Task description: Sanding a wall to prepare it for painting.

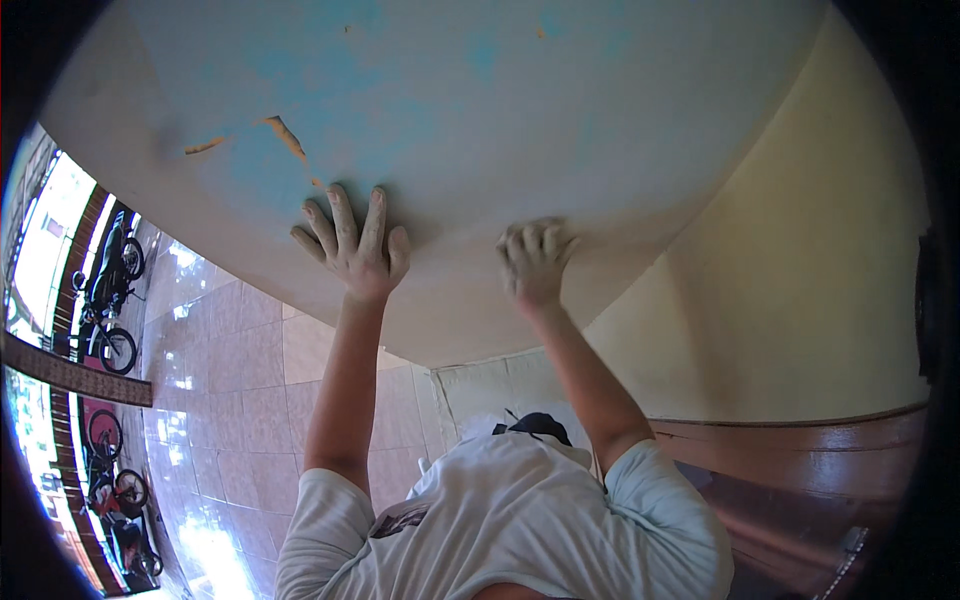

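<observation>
Left hand (pixel 352 246) flat against the pale wall (pixel 560 110), grip spread, fingers splayed just below a patch of peeling blue paint (pixel 290 140). Right hand (pixel 534 260) beside it, grip curled against the same wall; anything held hidden. Motorbikes (pixel 110 300) parked far left on tiled floor (pixel 240 400).

A person seen from above wears a short-sleeved white T-shirt (pixel 520 520) with loose sleeves ending above the elbows, leaving both forearms bare. A dark printed graphic (pixel 400 518) sits on the left side of the shirt's chest, and a small black item (pixel 540 425) shows at the far edge of the shirt. The left hand (pixel 352 245) and right hand (pixel 535 260) are bare, without gloves, rings or a watch.
</observation>
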Motion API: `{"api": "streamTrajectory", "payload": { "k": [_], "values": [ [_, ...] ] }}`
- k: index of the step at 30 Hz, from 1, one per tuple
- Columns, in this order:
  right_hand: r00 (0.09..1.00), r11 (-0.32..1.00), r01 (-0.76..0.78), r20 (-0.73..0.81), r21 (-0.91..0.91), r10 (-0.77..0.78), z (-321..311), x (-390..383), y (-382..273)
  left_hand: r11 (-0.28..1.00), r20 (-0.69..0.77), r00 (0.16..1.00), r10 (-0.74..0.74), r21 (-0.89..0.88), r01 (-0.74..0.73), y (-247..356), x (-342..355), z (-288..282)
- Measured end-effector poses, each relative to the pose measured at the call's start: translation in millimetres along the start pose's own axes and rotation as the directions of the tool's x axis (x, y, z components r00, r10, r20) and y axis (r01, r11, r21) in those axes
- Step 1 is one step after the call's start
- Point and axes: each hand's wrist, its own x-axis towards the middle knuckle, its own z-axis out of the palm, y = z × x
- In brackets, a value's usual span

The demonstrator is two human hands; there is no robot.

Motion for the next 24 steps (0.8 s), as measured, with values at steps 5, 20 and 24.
{"api": "streamTrajectory", "payload": {
  "k": [5,20,24],
  "values": [
    [0.94,0.998,-0.038,-0.339,0.042,0.051,-48.9,106.1,34.3,0.999,-0.01,0.999,-0.038,0.023,0.039,-1.9,-3.2,0.2],
    [0.862,0.973,-0.082,-0.476,0.215,0.177,-77.0,138.5,106.4,0.967,0.089,0.971,-0.222,-0.112,0.231,75.7,0.3,22.8],
    [0.96,0.997,-0.031,-0.275,0.065,0.048,-50.1,76.2,136.5,0.965,0.157,0.972,-0.173,-0.171,0.199,113.7,5.3,31.7]
  ]
}}
